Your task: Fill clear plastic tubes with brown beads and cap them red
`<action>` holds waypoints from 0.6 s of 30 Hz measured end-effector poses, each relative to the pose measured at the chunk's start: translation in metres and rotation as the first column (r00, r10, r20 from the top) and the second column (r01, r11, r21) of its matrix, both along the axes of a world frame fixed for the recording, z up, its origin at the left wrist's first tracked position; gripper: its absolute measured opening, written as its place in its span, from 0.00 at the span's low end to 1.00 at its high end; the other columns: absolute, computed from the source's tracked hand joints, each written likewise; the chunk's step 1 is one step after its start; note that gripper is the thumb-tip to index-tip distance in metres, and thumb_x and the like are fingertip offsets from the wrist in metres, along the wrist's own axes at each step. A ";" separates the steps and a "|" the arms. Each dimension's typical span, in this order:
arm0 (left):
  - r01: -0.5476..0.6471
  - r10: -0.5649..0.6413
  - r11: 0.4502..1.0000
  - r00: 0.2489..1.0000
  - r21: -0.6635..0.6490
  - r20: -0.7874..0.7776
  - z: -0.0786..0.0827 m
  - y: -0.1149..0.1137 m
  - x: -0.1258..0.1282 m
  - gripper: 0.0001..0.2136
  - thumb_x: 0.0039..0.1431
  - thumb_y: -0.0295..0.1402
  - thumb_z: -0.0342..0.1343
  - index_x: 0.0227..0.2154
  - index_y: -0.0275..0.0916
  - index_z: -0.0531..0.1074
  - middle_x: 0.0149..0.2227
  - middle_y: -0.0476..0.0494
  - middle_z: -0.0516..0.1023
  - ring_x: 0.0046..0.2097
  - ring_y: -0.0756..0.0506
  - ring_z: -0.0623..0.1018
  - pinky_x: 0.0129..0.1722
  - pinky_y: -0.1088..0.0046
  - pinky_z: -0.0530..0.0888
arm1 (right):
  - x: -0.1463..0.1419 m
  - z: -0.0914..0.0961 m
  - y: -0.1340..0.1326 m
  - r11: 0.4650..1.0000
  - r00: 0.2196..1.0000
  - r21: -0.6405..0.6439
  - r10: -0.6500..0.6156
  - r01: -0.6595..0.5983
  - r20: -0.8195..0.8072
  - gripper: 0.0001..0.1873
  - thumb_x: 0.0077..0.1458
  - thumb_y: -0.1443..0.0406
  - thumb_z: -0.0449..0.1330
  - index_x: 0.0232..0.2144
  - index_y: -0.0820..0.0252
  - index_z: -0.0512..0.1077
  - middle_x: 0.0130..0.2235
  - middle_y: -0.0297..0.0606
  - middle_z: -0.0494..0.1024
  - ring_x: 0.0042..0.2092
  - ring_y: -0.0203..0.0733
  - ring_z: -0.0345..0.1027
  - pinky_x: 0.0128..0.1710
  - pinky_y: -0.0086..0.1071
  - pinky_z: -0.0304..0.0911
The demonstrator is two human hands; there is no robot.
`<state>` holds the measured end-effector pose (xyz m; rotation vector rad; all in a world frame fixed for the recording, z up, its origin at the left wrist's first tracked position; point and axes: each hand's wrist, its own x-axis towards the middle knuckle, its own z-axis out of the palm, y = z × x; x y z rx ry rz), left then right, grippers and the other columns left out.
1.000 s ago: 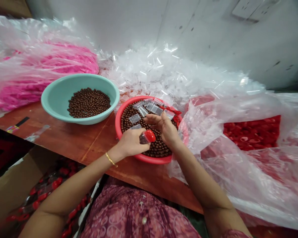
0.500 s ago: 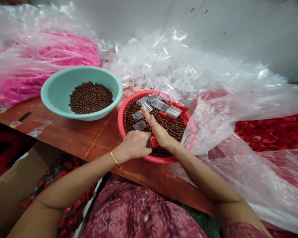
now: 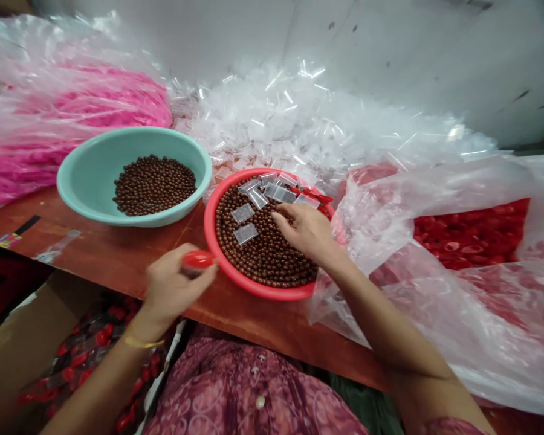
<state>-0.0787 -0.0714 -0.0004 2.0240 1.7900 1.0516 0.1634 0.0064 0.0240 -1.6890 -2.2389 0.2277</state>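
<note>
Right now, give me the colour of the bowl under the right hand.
The bowl is coral red, clearest in the head view.

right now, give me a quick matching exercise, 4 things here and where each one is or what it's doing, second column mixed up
Things:
1 left hand
2 right hand
3 teal basin
4 small clear bags

Matches:
a over the brown beads in the red basin
b holding brown beads only
c gripping a red-capped piece beside the rim
d lying on the beads

Pairs: 1c, 2a, 3b, 4d
</note>
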 end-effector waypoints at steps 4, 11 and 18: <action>-0.331 0.267 0.929 0.909 -0.164 -0.320 -0.034 -0.049 -0.099 0.10 0.51 0.43 0.53 0.21 0.46 0.67 0.14 0.59 0.67 0.20 0.48 0.69 0.21 0.75 0.62 | 0.030 -0.011 0.009 0.990 0.884 0.064 -0.139 0.123 0.447 0.16 0.59 0.61 0.50 0.39 0.66 0.72 0.41 0.52 0.76 0.45 0.55 0.67 0.38 0.39 0.57; -0.048 0.019 0.998 0.874 -0.046 -0.486 -0.022 -0.044 -0.121 0.09 0.58 0.36 0.48 0.41 0.54 0.66 0.34 0.54 0.77 0.38 0.42 0.76 0.37 0.63 0.74 | 0.037 -0.033 0.012 0.985 0.920 0.108 -0.168 0.138 0.354 0.15 0.60 0.63 0.47 0.36 0.64 0.71 0.36 0.50 0.77 0.36 0.48 0.68 0.33 0.36 0.55; 0.690 -0.523 0.721 0.479 -0.066 -0.704 0.036 0.080 0.006 0.14 0.61 0.25 0.44 0.42 0.41 0.72 0.43 0.42 0.75 0.40 0.46 0.72 0.38 0.69 0.67 | 0.046 -0.034 0.012 0.994 0.991 0.059 -0.100 0.095 0.089 0.14 0.59 0.62 0.48 0.38 0.61 0.71 0.35 0.44 0.79 0.36 0.46 0.71 0.33 0.33 0.57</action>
